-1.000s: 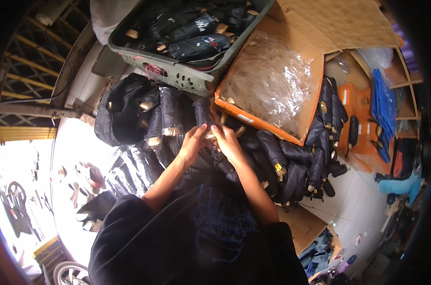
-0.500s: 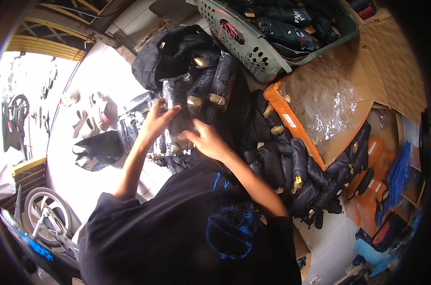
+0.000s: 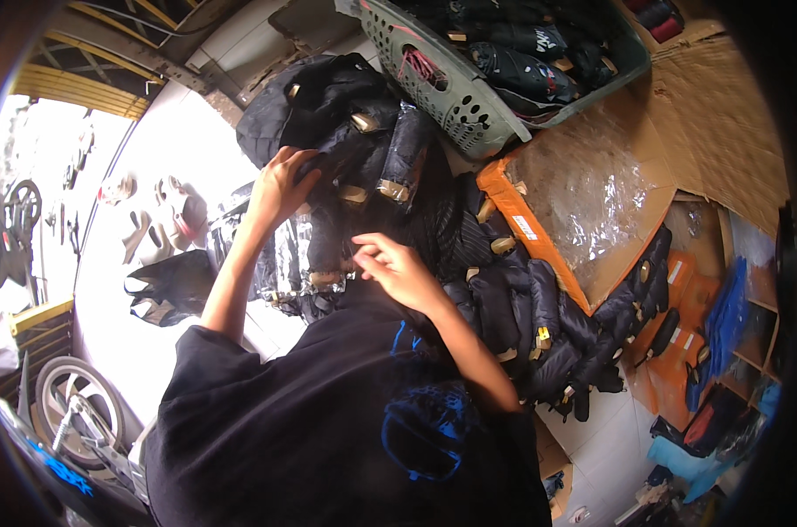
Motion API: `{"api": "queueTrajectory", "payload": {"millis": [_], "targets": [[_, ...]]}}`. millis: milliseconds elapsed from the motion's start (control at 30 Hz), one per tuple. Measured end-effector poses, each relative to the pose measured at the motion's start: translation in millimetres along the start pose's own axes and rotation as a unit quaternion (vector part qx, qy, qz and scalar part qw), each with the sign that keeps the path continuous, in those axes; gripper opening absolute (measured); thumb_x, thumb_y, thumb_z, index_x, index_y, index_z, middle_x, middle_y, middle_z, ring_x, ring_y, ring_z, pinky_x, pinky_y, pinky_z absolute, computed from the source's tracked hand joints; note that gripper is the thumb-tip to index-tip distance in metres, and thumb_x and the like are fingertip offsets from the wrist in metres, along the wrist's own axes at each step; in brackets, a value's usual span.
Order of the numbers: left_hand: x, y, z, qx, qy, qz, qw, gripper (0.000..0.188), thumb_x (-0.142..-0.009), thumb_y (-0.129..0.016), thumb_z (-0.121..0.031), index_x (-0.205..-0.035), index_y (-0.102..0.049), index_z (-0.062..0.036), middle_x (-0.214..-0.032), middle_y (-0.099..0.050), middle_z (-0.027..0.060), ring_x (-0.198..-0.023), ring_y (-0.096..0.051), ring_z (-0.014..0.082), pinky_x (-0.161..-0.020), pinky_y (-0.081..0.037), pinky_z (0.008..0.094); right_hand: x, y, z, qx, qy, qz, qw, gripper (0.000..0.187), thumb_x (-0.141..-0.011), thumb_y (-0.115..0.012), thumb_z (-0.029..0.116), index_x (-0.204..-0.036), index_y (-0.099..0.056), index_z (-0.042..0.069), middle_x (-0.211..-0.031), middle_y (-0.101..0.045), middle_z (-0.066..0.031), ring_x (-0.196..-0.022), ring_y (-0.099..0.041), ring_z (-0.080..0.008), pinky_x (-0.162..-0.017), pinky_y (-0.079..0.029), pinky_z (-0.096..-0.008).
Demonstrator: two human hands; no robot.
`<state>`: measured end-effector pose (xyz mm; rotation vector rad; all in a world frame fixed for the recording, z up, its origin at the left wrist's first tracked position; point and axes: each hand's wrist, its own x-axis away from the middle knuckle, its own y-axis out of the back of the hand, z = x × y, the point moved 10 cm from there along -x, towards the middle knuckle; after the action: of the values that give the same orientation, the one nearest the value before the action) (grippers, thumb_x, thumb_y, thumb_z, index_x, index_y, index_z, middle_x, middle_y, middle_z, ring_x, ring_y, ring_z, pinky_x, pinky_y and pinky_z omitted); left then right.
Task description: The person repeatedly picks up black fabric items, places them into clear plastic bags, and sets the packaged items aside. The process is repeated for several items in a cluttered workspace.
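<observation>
My left hand (image 3: 280,191) is bent round the far end of a black roll (image 3: 325,233), thumb and fingers on either side of dark material; its fingertips are partly hidden. The roll has a tan band at its near end and lies on a stack of clear-wrapped black packs (image 3: 280,255). To the right, apart from the roll, my right hand (image 3: 397,270) hovers with fingers loosely bent and nothing visible between them. Beyond the hands are another wrapped black roll with a tan band (image 3: 405,158) and a large black bag (image 3: 293,105).
A grey-green plastic basket (image 3: 469,114) full of black rolls stands at the far right. Beside it lies an orange-edged cardboard box (image 3: 583,202). Several black padded rolls (image 3: 539,307) are heaped at my right. Shoes (image 3: 166,220) and a motorbike wheel (image 3: 78,408) are on the left.
My left hand has slid away from me to the roll's far end. The right hand has drawn back from the roll, a little nearer to me.
</observation>
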<state>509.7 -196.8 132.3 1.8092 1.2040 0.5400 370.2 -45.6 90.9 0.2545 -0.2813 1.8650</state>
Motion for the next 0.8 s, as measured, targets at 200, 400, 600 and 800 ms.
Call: {"api": "queueTrajectory", "payload": {"millis": [200,400,600,800], "targets": [[-2.1,12.0,-22.9,-0.061,-0.029,-0.099,0.993,0.024,-0.083,-0.068,-0.018,-0.104,-0.068,-0.0078,-0.100,-0.064,0.0108,-0.094,-0.060,0.0298,-0.083,-0.045,0.0371,72.0,86.4,2.8,-0.093,0.028,-0.163,0.982,0.033,-0.097,-0.056,0.016,-0.127,-0.052,0.002,-0.104,-0.065,-0.0078,-0.083,-0.064,-0.0123,-0.073,-0.050,-0.0246],[-4.6,-16.1,-105.9,0.109,-0.037,-0.067,0.991,0.013,-0.084,-0.065,-0.005,-0.096,-0.068,-0.0042,-0.087,-0.066,0.0107,-0.080,-0.060,0.0266,-0.072,-0.048,0.0369,194.9,170.4,8.5,0.140,-0.004,-0.454,0.880,0.026,-0.092,-0.061,0.011,-0.117,-0.059,0.001,-0.102,-0.065,-0.0120,-0.082,-0.063,-0.0197,-0.077,-0.050,-0.0305],[41.9,-148.7,-234.6,0.163,-0.276,0.235,0.918,0.032,-0.080,-0.070,-0.011,-0.111,-0.063,-0.0044,-0.107,-0.063,0.0136,-0.102,-0.057,0.0318,-0.091,-0.046,0.0403,266.4,165.1,-18.5,0.428,-0.118,-0.488,0.752,0.039,-0.078,-0.072,0.023,-0.111,-0.062,0.007,-0.116,-0.055,-0.0076,-0.117,-0.046,-0.0284,-0.096,-0.036,-0.0424],[100.5,-235.2,-305.9,0.094,-0.399,0.387,0.826,0.073,-0.073,-0.073,-0.015,-0.139,-0.042,-0.0144,-0.136,-0.044,0.0115,-0.123,-0.043,0.0372,-0.103,-0.038,0.0490,264.6,147.4,-36.2,0.451,-0.162,-0.460,0.747,0.045,-0.075,-0.074,0.031,-0.111,-0.063,0.006,-0.118,-0.054,-0.0081,-0.129,-0.039,-0.0304,-0.108,-0.026,-0.0506]]}}
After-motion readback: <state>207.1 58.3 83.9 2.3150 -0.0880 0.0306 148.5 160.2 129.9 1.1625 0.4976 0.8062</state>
